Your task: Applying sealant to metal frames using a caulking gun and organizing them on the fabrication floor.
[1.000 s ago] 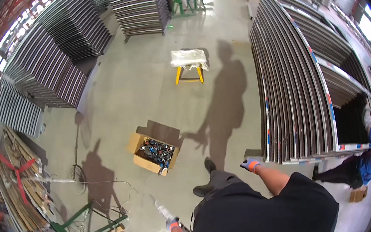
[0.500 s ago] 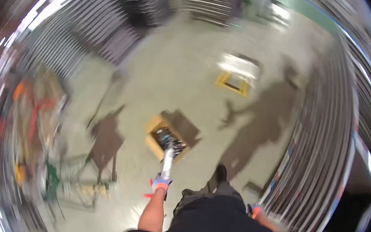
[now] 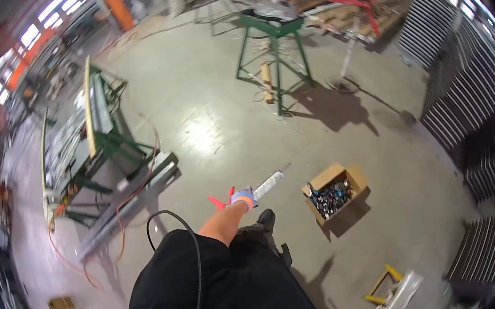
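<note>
The caulking gun (image 3: 262, 188) is sitting in the person's gloved hand (image 3: 243, 199), which is clenched around its grip; from this 1 view I cannot tell whether this is the left or the right hand, and the other hand is not showing. The gun's pale tube is pointing up and to the right, away from the body, and its red handle parts (image 3: 221, 200) are sticking out to the left of the glove. The bare forearm (image 3: 222, 224) is reaching forward from the person's dark top (image 3: 227, 293), above the concrete floor (image 3: 225, 120).

An open cardboard box (image 3: 334, 193) full of small dark parts is lying on the floor just to the right of the gun's tip, apart from it. A dark shoe (image 3: 264, 220) is showing below the hand. A black cable (image 3: 179, 224) is looping across the person's top. Farther off, a green metal stand (image 3: 274, 46) is standing on the floor, and a long green workbench (image 3: 100, 135) is running along the left. Stacks of grey metal frames (image 3: 469, 96) are leaning along the right side. A small yellow stand (image 3: 394, 288) is lying at the lower right.
</note>
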